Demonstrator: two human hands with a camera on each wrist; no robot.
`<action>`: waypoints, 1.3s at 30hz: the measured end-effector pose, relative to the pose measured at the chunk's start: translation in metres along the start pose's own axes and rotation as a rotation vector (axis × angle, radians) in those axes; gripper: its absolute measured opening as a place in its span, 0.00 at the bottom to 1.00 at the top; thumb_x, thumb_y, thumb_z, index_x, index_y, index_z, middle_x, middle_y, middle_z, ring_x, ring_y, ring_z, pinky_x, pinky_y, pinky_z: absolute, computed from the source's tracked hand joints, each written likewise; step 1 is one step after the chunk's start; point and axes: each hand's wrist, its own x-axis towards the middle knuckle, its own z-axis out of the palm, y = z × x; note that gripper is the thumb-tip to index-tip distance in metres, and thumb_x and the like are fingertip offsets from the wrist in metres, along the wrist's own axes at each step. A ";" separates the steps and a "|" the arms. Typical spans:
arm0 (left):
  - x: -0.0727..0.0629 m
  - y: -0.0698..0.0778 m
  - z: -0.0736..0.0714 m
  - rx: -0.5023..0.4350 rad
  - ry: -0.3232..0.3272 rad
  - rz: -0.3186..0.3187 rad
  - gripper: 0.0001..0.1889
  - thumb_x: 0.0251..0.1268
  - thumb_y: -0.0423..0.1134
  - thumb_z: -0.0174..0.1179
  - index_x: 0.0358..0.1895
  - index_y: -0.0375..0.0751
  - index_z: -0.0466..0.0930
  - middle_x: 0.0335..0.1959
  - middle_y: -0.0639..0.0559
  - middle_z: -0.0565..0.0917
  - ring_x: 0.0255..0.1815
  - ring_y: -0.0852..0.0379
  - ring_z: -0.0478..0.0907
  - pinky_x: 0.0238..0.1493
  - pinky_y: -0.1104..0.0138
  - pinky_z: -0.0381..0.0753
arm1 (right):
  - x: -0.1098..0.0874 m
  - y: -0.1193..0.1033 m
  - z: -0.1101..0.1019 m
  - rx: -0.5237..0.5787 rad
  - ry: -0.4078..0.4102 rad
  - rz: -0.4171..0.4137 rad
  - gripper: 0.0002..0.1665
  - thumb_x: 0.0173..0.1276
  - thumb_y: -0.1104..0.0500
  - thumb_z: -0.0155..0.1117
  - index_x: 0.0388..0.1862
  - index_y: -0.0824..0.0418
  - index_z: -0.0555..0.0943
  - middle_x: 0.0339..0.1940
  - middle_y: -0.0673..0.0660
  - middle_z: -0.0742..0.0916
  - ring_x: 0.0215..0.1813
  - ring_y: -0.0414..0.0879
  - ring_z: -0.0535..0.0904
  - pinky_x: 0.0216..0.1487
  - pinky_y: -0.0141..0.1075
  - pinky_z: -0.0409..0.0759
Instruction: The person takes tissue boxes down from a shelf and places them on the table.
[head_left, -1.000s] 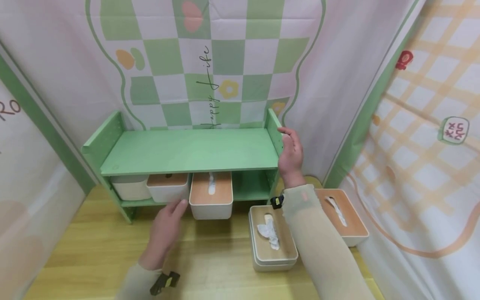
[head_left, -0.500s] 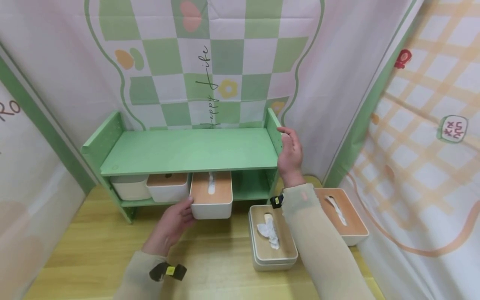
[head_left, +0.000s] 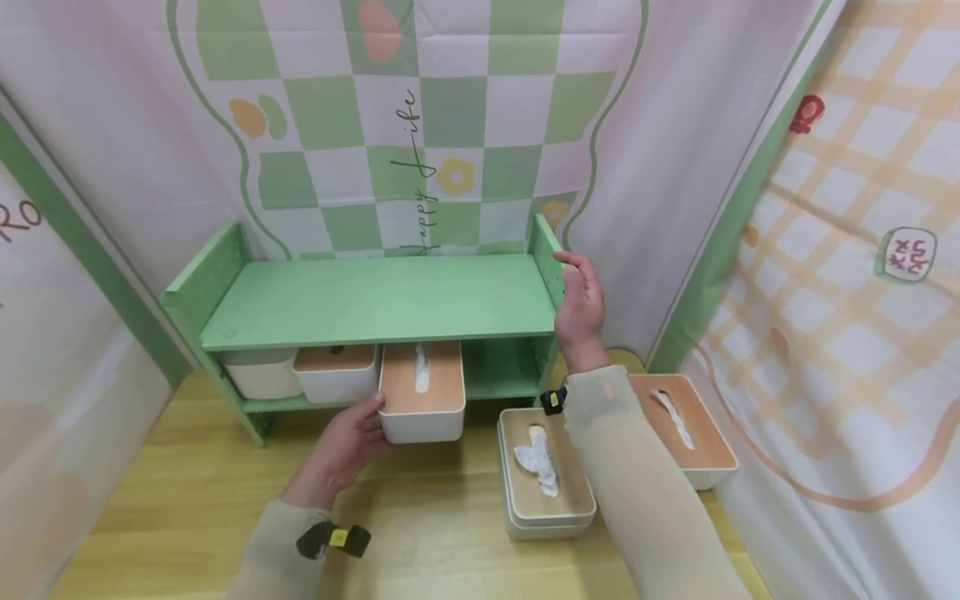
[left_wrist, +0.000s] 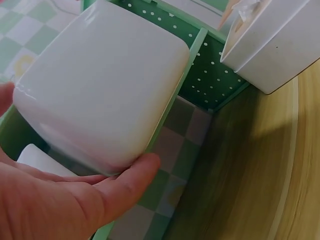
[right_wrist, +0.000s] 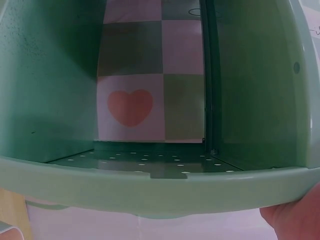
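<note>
My left hand holds the lower left front corner of a white tissue box with a wood-look lid. That box juts forward from the lower level of a green shelf, a tissue lying in its slot. In the left wrist view the thumb lies on one side of the box, with fingers against another. My right hand rests against the outside of the shelf's right side panel, its fingers slightly bent at the upper edge. Only a bit of this hand shows in the right wrist view.
Farther left on the lower level stand another wood-lidded box and a cream bin. On the wooden floor, a tissue box sits in front of the shelf's right end. Another lid-topped box stands beyond my right forearm.
My left hand moved right and took hold of the jutting tissue box. The box now stands very slightly farther forward. My right hand has stayed at the side panel.
</note>
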 end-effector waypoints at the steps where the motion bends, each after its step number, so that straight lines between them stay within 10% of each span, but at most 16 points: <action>1: 0.002 0.000 0.000 -0.014 -0.002 -0.005 0.43 0.71 0.56 0.56 0.73 0.23 0.55 0.66 0.23 0.68 0.66 0.32 0.68 0.65 0.44 0.67 | 0.000 0.000 0.000 -0.002 0.002 0.001 0.24 0.81 0.46 0.40 0.62 0.55 0.77 0.66 0.53 0.75 0.54 0.52 0.67 0.59 0.45 0.62; 12: 0.025 0.011 -0.007 -0.066 -0.016 -0.122 0.43 0.67 0.58 0.61 0.71 0.27 0.59 0.59 0.29 0.76 0.53 0.41 0.79 0.56 0.51 0.78 | -0.014 -0.040 0.001 -0.001 -0.013 0.033 0.23 0.82 0.58 0.38 0.64 0.66 0.74 0.62 0.64 0.75 0.54 0.53 0.66 0.56 0.40 0.62; 19: 0.026 0.007 -0.009 -0.002 -0.020 -0.111 0.39 0.68 0.54 0.61 0.68 0.26 0.62 0.49 0.32 0.83 0.45 0.43 0.83 0.49 0.52 0.82 | -0.013 -0.036 0.001 0.004 -0.014 -0.017 0.23 0.82 0.59 0.37 0.64 0.67 0.74 0.32 0.72 0.66 0.27 0.45 0.55 0.43 0.37 0.60; 31: 0.010 -0.004 -0.009 0.026 -0.015 -0.097 0.37 0.69 0.53 0.60 0.65 0.22 0.66 0.52 0.29 0.82 0.47 0.41 0.83 0.50 0.50 0.82 | -0.015 -0.037 0.001 0.006 -0.036 0.000 0.23 0.83 0.58 0.38 0.65 0.68 0.73 0.47 0.77 0.71 0.34 0.50 0.60 0.50 0.39 0.60; 39: -0.006 -0.009 -0.013 0.048 -0.148 -0.065 0.37 0.74 0.52 0.55 0.65 0.16 0.63 0.49 0.31 0.84 0.45 0.46 0.85 0.46 0.54 0.84 | -0.015 -0.040 0.001 -0.008 -0.019 -0.003 0.23 0.83 0.58 0.38 0.64 0.68 0.74 0.28 0.57 0.66 0.27 0.44 0.55 0.44 0.37 0.60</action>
